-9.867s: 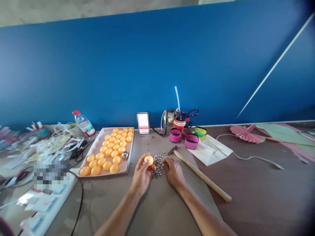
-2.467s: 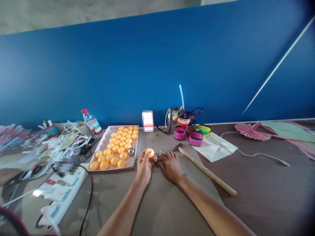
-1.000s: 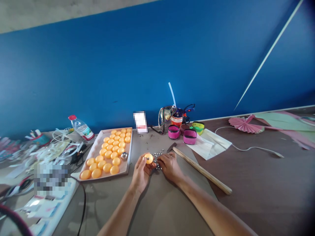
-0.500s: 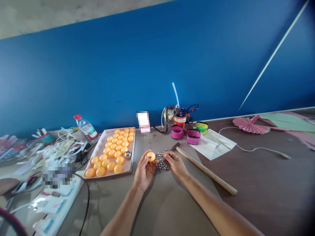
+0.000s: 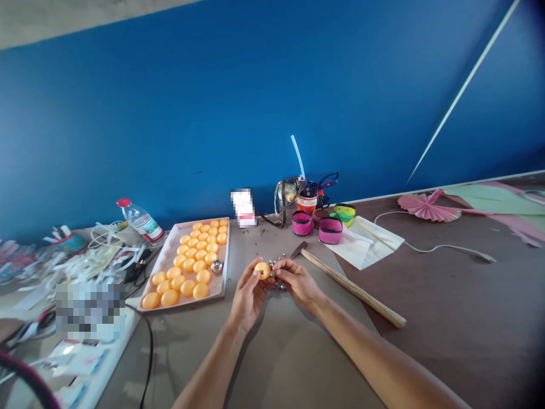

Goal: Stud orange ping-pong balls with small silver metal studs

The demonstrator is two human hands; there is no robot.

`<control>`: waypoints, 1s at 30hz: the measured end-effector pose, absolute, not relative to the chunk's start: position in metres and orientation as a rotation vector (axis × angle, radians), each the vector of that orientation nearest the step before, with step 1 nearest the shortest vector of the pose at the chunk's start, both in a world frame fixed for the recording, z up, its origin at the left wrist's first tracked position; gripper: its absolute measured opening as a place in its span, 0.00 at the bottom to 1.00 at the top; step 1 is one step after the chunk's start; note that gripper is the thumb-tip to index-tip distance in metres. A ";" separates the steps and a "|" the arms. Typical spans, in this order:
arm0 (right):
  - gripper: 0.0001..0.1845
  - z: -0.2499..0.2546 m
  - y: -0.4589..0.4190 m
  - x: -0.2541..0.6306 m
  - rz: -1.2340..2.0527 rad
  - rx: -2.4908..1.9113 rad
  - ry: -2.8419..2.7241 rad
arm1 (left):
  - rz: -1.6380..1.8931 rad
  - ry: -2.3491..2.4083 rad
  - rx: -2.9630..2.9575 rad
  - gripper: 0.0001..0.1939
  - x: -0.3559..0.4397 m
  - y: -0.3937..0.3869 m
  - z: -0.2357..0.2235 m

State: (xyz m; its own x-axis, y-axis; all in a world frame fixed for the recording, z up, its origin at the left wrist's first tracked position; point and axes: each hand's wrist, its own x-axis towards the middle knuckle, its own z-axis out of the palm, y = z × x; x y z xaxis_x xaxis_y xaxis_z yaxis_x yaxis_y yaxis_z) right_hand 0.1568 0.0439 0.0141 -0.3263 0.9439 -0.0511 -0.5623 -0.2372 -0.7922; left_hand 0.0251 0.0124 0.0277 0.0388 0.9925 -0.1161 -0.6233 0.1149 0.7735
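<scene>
My left hand (image 5: pixel 247 295) holds an orange ball (image 5: pixel 262 271), like a ping-pong ball, between thumb and fingers. A small dark spot, perhaps a hole, shows on the ball. My right hand (image 5: pixel 298 282) is pinched closed right beside the ball; whatever sits between its fingertips is too small to make out. Beneath and behind both hands lies a pile of small shiny silver pieces (image 5: pixel 280 286), mostly covered by the fingers. To the left, a shallow tray (image 5: pixel 170 247) carries many more orange balls (image 5: pixel 187 288) and one round silver object (image 5: pixel 217 266).
A wooden-handled hammer (image 5: pixel 353 288) lies right of my hands. Behind it are pink bands (image 5: pixel 330 231), a yellow-green band (image 5: pixel 344 215) and white paper (image 5: pixel 374 241). A bottle (image 5: pixel 142 222), cables and white strips crowd the left. A pink paper fan (image 5: pixel 428 206) lies far right.
My right hand has moved left from over the silver pile to the ball, its fingertips now close against it. The left hand still holds the ball. The view has shifted slightly.
</scene>
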 end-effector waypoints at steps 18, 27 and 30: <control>0.07 0.015 0.045 0.163 1.957 -0.382 -0.749 | 1.429 0.734 0.749 0.15 0.028 0.010 0.027; 0.06 0.014 0.045 0.163 1.968 -0.316 -0.773 | 1.417 0.724 0.783 0.15 0.027 0.009 0.027; 0.06 0.016 0.043 0.162 1.952 -0.344 -0.782 | 1.412 0.726 0.779 0.15 0.026 0.009 0.027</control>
